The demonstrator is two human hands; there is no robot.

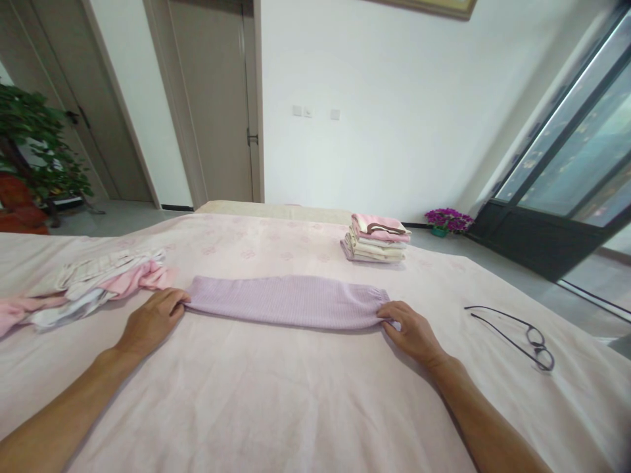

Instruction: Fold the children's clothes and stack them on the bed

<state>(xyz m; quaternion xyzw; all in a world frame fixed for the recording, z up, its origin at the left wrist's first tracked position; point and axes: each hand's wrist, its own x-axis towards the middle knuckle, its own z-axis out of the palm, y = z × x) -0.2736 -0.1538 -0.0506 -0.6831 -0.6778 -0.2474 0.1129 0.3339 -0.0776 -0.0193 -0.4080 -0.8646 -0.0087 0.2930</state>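
Note:
A pair of lilac ribbed pants (pixel 290 301) lies flat, doubled lengthwise into a long strip across the pink sheet (pixel 296 394). At its left end, my left hand (pixel 156 316) pinches the near corner between thumb and fingers. My right hand (pixel 408 328) grips the near corner at the other end, beside a gathered cuff or waistband. Just beyond my left hand is a loose heap of pink, white and cream clothes (pixel 133 279). Farther back on the right stands a neat stack of folded clothes (pixel 377 246), with a pink piece on top.
Dark-framed eyeglasses (pixel 535 341) rest on the sheet to the right. Behind the bed are a white wall (pixel 355 157) and a closed door (pixel 217 98). Purple flowers in a pot (pixel 446 222) stand on the floor, and a leafy plant (pixel 34 138) is at the left.

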